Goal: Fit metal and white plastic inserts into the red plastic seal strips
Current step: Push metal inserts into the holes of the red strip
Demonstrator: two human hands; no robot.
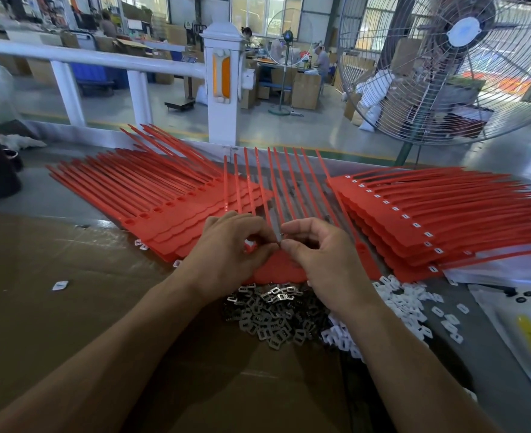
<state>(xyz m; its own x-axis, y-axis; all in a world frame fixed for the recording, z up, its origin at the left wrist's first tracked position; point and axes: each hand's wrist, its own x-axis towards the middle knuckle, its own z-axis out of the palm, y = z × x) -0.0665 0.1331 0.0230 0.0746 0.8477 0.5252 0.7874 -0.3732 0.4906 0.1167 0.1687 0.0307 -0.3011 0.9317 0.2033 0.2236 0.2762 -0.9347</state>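
Note:
A comb of red seal strips [284, 185] lies in front of me, its tails pointing away. My left hand [226, 248] and my right hand [320, 254] meet over its near edge, fingers curled, each pinching a small part at the strip; a white insert [249, 245] peeks out under my left fingers. A stack of red strips with empty sockets [164, 195] lies to the left. Another stack with white inserts fitted [429, 214] lies to the right. A pile of metal inserts [273, 317] sits just below my hands, with a pile of white plastic inserts [404, 304] beside it on the right.
Brown cardboard [54, 292] covers the table's near left, with a stray white insert [60, 285] on it. Plastic bags and papers [523, 323] lie at the right. A big standing fan [464, 64] and a white railing [101, 60] rise behind the table.

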